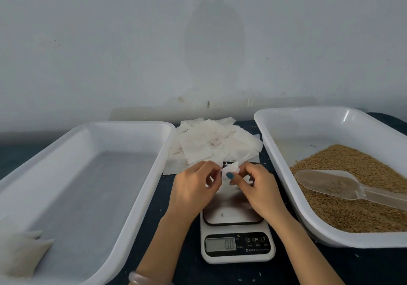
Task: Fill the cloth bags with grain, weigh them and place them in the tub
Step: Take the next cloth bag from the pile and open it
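My left hand (195, 189) and my right hand (256, 184) both pinch one small white cloth bag (230, 170) above the scale (237, 240), whose display reads 0.0. The bag looks flat and its lower part is hidden by my fingers. A heap of empty cloth bags (211, 143) lies just behind my hands. The white tub (154, 152) on the left holds filled bags (22, 249) in its near corner. The white tray (275, 152) on the right holds brown grain (352, 207) with a clear plastic scoop (330, 183) lying on it.
Everything rests on a dark blue cloth-covered table (180, 267) against a pale wall. Stray grains dot the cloth around the scale. A pale bangle (141, 278) circles my left wrist.
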The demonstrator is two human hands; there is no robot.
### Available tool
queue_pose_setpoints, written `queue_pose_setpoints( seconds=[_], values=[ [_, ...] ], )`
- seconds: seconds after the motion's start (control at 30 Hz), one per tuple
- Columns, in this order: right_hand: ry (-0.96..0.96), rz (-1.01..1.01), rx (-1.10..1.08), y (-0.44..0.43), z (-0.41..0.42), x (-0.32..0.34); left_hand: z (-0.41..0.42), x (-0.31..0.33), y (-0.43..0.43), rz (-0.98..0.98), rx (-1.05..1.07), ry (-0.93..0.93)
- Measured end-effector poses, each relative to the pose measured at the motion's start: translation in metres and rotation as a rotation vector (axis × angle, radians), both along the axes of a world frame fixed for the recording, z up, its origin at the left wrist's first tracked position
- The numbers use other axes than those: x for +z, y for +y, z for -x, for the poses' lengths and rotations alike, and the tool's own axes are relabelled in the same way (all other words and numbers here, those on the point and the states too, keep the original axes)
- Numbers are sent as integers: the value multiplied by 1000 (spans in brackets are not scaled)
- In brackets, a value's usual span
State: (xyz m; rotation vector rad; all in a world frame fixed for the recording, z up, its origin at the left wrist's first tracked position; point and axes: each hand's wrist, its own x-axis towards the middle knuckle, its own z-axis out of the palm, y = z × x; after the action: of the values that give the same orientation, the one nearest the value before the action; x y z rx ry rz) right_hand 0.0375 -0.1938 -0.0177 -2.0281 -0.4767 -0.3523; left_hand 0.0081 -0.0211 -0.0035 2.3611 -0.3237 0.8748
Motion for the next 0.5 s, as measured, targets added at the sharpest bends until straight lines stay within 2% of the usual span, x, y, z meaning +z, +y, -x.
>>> queue_pose_setpoints(
  seconds=[0.13,0.23,0.33,0.5],
  values=[
    [-26,73,-70,3,4,-2,-1,0,-1,153,51,84],
    [-11,-16,-87,4,4,1,4,4,-1,-74,-41,23],
    [63,-125,-11,3,5,7,3,-1,2,-272,-131,26],
    [141,-147,129,4,11,13,-4,-2,3,-285,-81,-152]
  ],
)
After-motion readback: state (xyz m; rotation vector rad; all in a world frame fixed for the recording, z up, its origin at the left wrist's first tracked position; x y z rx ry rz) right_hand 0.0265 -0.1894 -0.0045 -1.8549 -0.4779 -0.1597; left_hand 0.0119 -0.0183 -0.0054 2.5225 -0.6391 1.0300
